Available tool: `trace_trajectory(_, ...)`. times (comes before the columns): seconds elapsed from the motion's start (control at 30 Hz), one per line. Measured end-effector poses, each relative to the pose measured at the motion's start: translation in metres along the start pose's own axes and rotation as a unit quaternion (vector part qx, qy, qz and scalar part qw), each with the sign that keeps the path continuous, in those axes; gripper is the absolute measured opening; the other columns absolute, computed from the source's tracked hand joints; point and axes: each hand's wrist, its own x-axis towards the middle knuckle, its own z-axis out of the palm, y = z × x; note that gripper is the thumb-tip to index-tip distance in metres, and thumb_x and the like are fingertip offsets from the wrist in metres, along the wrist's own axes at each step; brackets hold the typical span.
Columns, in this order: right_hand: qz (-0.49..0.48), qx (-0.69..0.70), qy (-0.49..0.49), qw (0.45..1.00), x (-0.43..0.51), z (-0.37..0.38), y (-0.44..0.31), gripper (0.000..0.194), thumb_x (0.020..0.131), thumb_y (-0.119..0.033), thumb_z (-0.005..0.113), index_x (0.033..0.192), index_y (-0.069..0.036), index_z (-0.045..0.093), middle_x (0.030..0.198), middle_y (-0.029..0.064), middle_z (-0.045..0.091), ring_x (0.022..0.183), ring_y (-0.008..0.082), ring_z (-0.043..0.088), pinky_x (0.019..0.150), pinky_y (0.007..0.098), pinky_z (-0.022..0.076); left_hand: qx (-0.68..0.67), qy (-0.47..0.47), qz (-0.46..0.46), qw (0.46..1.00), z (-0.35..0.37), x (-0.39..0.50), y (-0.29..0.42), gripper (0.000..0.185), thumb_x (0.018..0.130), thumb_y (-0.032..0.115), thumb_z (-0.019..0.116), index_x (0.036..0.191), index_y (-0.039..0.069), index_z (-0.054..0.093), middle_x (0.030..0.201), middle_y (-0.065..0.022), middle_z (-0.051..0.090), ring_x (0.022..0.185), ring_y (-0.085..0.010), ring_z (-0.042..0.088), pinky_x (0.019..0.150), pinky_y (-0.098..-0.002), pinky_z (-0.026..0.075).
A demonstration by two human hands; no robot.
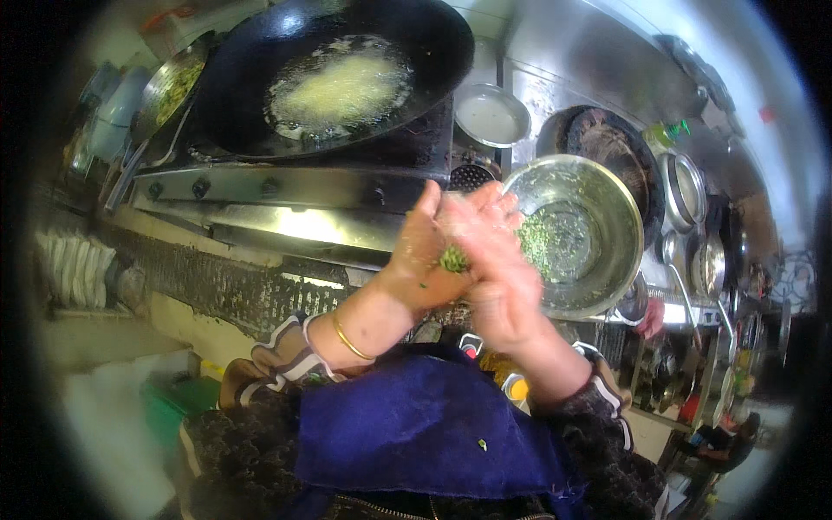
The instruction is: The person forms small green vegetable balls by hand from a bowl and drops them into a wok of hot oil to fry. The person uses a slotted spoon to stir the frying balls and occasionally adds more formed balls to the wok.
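Note:
My left hand (416, 260) is turned palm up in front of my apron, and a small ball of green chopped-vegetable mixture (454, 259) rests in its palm. My right hand (497, 273), blurred, lies against the left palm and fingers beside the ball. Just right of both hands is a large steel mixing bowl (621, 260) with loose chopped green mixture (538, 244) inside. At the upper left a large black wok (435, 45) holds foaming, bubbling oil (341, 91).
A strainer of fried green pieces (175, 91) stands left of the wok. Behind the mixing bowl are a bowl of white content (492, 117) and a dark round pan (601, 140). Steel bowls and ladles (682, 286) line the right. A person (731, 442) is at the far lower right.

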Motion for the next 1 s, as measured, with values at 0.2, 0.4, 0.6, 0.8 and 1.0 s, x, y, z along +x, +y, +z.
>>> trace_trajectory(0.2, 0.214, -0.076, -0.136, 0.964, 0.005, -0.005, -0.008, 0.048, 0.068, -0.001, 0.077, 0.113, -0.001, 0.064, 0.100, 0.0148, 0.063, 0.091, 0.0263, 0.064, 0.078, 0.0345, 0.0519, -0.071, -0.027, 0.024, 0.997, -0.006, -0.014, 0.033, 0.078, 0.097, 0.065, 0.027, 0.145, 0.005, 0.038, 0.151, -0.0184, 0.036, 0.137, -0.0322, 0.037, 0.114, -0.0483, 0.030)
trace_trajectory(0.4, 0.367, 0.032, -0.158, 0.916, 0.023, 0.034, 0.006, 0.031, 0.081, -0.004, 0.069, 0.111, 0.000, 0.064, 0.096, 0.0078, 0.065, 0.084, 0.0110, 0.062, 0.070, 0.0261, 0.0500, 0.003, 0.073, 0.145, 0.987, 0.002, -0.046, 0.044, 0.084, 0.091, 0.073, 0.034, 0.148, 0.011, 0.033, 0.152, -0.0119, 0.034, 0.131, -0.0244, 0.040, 0.114, -0.0416, 0.025)
trace_trajectory(0.6, 0.148, -0.006, -0.221, 0.964, 0.155, 0.052, 0.031, 0.031, 0.079, -0.002, 0.065, 0.110, 0.000, 0.065, 0.106, 0.0050, 0.067, 0.080, 0.0096, 0.060, 0.072, 0.0255, 0.0506, -0.021, 0.152, 0.103, 0.983, -0.058, -0.110, 0.101, 0.056, 0.094, 0.051, 0.049, 0.136, 0.013, 0.048, 0.137, -0.0099, 0.052, 0.118, -0.0239, 0.050, 0.103, -0.0450, 0.037)
trace_trajectory(0.8, 0.165, -0.194, -0.480, 0.839, 0.214, 0.183, 0.134, 0.037, 0.075, -0.023, 0.072, 0.108, -0.009, 0.071, 0.103, 0.0185, 0.069, 0.094, 0.0311, 0.067, 0.086, 0.0388, 0.0515, -0.095, 0.202, 0.130, 0.966, -0.107, -0.157, 0.137, 0.049, 0.088, 0.037, 0.061, 0.128, 0.011, 0.053, 0.124, -0.0113, 0.059, 0.103, -0.0258, 0.058, 0.093, -0.0440, 0.048)
trace_trajectory(1.0, 0.032, -0.132, -0.275, 0.952, 0.251, 0.153, 0.131, 0.030, 0.079, -0.020, 0.065, 0.106, -0.009, 0.072, 0.105, 0.0149, 0.070, 0.097, 0.0316, 0.067, 0.088, 0.0412, 0.0526, -0.023, 0.289, 0.122, 0.949, -0.129, -0.160, 0.156, 0.060, 0.081, 0.040, 0.067, 0.130, 0.008, 0.052, 0.127, -0.0082, 0.053, 0.102, -0.0208, 0.057, 0.089, -0.0380, 0.049)
